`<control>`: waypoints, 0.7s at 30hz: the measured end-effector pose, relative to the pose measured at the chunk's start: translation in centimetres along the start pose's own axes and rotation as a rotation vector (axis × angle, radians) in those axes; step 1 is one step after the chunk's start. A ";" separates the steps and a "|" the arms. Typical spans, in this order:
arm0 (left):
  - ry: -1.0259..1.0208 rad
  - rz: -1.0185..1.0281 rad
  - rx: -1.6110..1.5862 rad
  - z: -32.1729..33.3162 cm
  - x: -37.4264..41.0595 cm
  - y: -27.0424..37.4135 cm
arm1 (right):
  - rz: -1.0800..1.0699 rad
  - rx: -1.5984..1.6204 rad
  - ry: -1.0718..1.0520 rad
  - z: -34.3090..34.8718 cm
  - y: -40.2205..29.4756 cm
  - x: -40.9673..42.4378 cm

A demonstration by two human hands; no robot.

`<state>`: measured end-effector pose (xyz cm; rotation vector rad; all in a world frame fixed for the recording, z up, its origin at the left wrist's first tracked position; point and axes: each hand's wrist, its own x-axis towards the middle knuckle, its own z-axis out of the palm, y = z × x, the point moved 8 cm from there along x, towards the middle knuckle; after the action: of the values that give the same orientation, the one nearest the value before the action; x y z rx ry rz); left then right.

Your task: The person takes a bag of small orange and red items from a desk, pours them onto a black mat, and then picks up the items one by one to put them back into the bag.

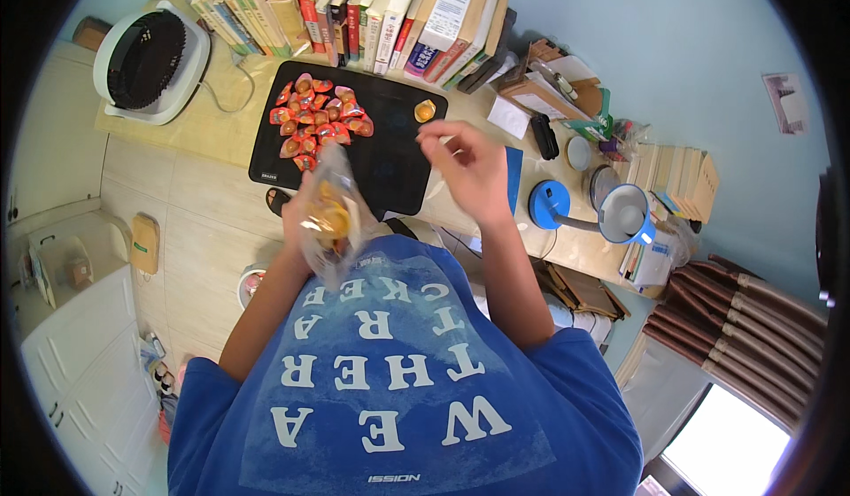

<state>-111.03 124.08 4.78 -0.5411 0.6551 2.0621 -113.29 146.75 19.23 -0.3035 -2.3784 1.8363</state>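
My left hand (295,217) grips a clear plastic bag (335,223) with yellow-orange, shiny items inside; motion blurs it. Just beyond the bag, many small round brown items in red-orange wrappers (322,116) lie in a loose pile on the left half of a black desk mat (392,170). One wrapped item with a yellow-orange round centre (425,111) lies apart near the mat's far right corner. My right hand (468,167) hovers over the mat's right edge, close to that single item, fingers bent and partly spread, with nothing visible in it.
A row of books (372,24) stands behind the mat. At the far left is a white appliance with a black round basket (146,57). To the right are a black case (544,136), a jar (603,184), a blue desk lamp (550,205) and a cardboard box (541,91).
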 end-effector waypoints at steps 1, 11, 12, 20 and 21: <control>-0.060 0.001 -0.110 -0.4 0.1 0.2 | 0.037 -0.131 0.115 -0.8 2.2 1.4; 0.416 0.137 -0.056 -0.4 -4.4 2.0 | 0.091 -0.905 0.006 1.3 17.8 8.1; 0.297 0.093 0.031 -2.0 -4.4 1.9 | 0.120 -0.890 0.001 1.5 18.1 8.2; -0.124 0.034 -0.046 -2.4 -4.3 1.3 | 0.193 -0.850 -0.161 2.5 17.9 4.3; -0.040 0.044 0.103 -2.3 -4.4 2.0 | 0.279 -0.657 -0.167 3.0 17.1 3.3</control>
<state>-110.17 118.96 6.15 -0.4294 0.7508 2.0623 -115.71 148.85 1.80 -0.5829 -3.1398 1.1279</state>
